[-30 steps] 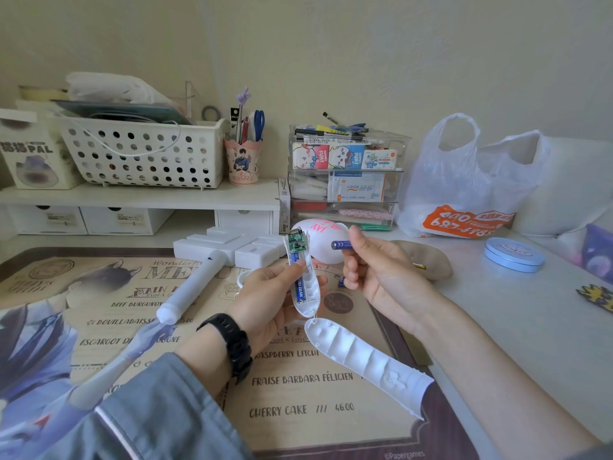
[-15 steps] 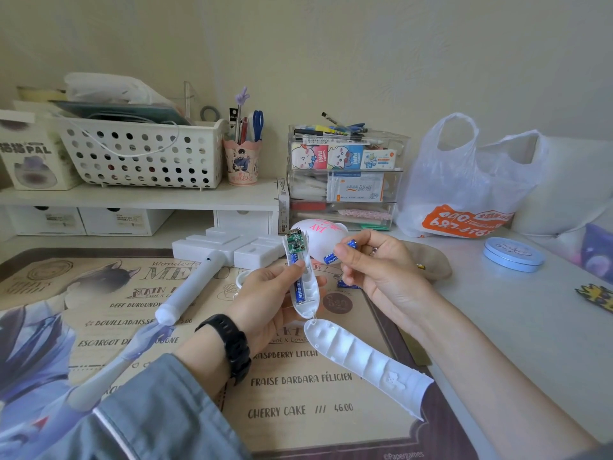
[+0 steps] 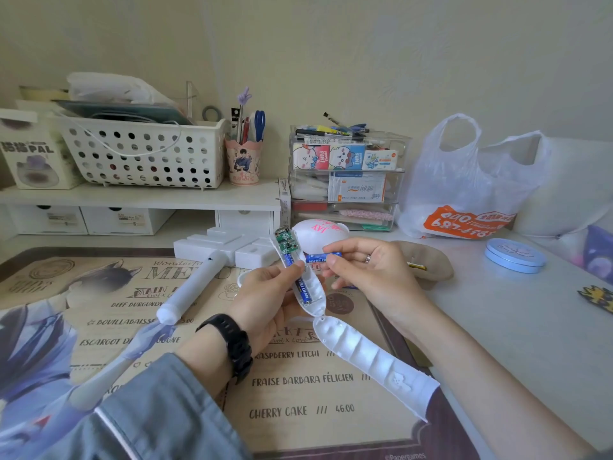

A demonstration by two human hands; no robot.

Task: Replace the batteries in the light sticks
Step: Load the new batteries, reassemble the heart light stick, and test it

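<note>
Sideways, battery (image 3: 315, 258) between right fingers (image 3: 343, 250), beside light stick (image 3: 315, 293).

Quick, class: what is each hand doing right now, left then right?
Left hand: closed, gripping the opened light stick.
Right hand: closed, pinching a blue battery.

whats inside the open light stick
A green circuit board at its top end, a blue battery below. The thumb of the left hand covers the battery's middle.
</note>
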